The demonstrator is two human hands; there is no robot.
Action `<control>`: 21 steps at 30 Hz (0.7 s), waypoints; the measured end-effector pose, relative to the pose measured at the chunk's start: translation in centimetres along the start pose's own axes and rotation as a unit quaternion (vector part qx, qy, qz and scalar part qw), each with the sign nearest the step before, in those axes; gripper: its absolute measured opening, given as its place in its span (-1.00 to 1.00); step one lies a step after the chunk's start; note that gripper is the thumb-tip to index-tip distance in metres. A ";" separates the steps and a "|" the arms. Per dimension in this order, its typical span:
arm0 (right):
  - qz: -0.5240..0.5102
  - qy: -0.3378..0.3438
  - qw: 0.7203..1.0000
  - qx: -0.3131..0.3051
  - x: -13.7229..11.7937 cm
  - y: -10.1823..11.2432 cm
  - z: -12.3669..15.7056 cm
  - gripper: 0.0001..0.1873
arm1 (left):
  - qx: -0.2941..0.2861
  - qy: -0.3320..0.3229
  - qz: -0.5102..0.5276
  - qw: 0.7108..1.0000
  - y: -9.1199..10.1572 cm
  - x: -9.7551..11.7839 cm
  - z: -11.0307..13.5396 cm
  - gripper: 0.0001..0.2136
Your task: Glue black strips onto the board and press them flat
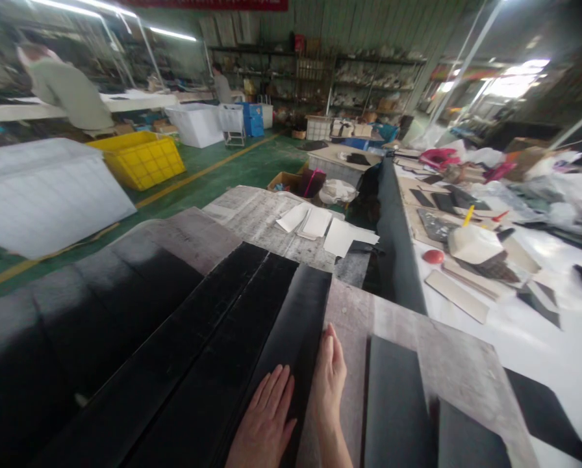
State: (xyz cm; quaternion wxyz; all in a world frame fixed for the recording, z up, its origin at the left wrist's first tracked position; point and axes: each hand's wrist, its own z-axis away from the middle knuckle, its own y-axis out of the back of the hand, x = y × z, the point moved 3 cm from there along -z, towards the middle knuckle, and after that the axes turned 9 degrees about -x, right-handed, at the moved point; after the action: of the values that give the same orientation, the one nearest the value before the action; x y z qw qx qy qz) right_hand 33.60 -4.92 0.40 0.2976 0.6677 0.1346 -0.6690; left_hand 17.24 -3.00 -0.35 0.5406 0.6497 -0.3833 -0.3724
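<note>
At the far left of the frame sits a big white bin (47, 195), then a yellow bin (142, 159) higher up. Below them, shiny black sheets (101, 318) fill the lower left. Next come two long black strips (198, 338), side by side. The left hand (266, 413), low in the middle, lies flat with its fingers straight and a little apart. It is on another black strip (293, 318) (this one looks a bit shinier). The right hand (330, 367) stands at that strip's right edge, fingers straight and close together. Dark flat pieces (395, 396) lie lower right.
</note>
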 end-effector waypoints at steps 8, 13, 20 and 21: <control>0.355 0.032 0.922 0.151 2.0 14.8 1.4 -0.49 | 0.073 -0.021 0.028 0.997 -1.3 -0.2 -0.1 -0.47; 0.548 -0.050 0.819 0.166 3.0 20.2 0.9 -0.38 | 0.073 -0.020 0.039 0.996 -1.6 -0.2 0.1 -0.43; 0.499 -0.165 0.846 0.092 1.6 20.8 0.0 -0.68 | 0.046 -0.012 0.048 0.998 -2.2 -0.2 0.5 -0.41; 0.484 -0.172 0.854 0.081 1.4 20.9 -0.1 -0.71 | 0.044 -0.011 0.048 0.998 -2.3 -0.2 0.6 -0.40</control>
State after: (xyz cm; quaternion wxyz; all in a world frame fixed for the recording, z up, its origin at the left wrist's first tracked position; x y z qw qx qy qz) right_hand 45.82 -21.61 3.52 0.5472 0.5445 -0.3139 -0.5528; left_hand 16.86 -2.76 -2.64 0.5242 0.6501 -0.4357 -0.3359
